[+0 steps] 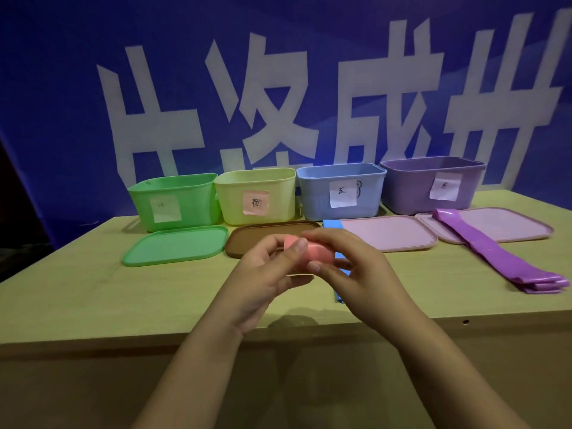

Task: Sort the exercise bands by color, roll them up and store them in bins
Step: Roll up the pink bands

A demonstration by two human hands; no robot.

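Four open plastic bins sit in a row at the back of the table [93,292], w/ a paper label stuck on each front. L to R: green bin [173,201], yellow-green bin [255,195] w/ a pink label, light blue bin [342,190], purple bin [433,182]. Can't tell what's inside any of them; the view is too low to see past the rims.

Lids lie flat in front of the bins: green lid [176,244], brown lid [266,235], then two pink lids [387,232] [501,222]. All are rounded rectangles w/ a raised edge, smooth plastic.

A purple band [498,253], flat, glossy and folded in layers, runs diagonally from the far-right pink lid down onto the table toward the right edge. A blue band [332,224] lies flat between the brown lid and the nearer pink lid, mostly hidden behind the hands; its lower end shows below the right hand.

Pink band [309,255] is rolled into a short, smooth cylinder, held above the table's centre, in front of the brown lid. Left hand [269,274] grips its left end, thumb on top, fingers curled under. Right hand [356,267] wraps the right end, fingers arched over the roll, thumb underneath. Both forearms reach in from the bottom edge. Blue banner [62,88] w/ large white characters hangs behind.
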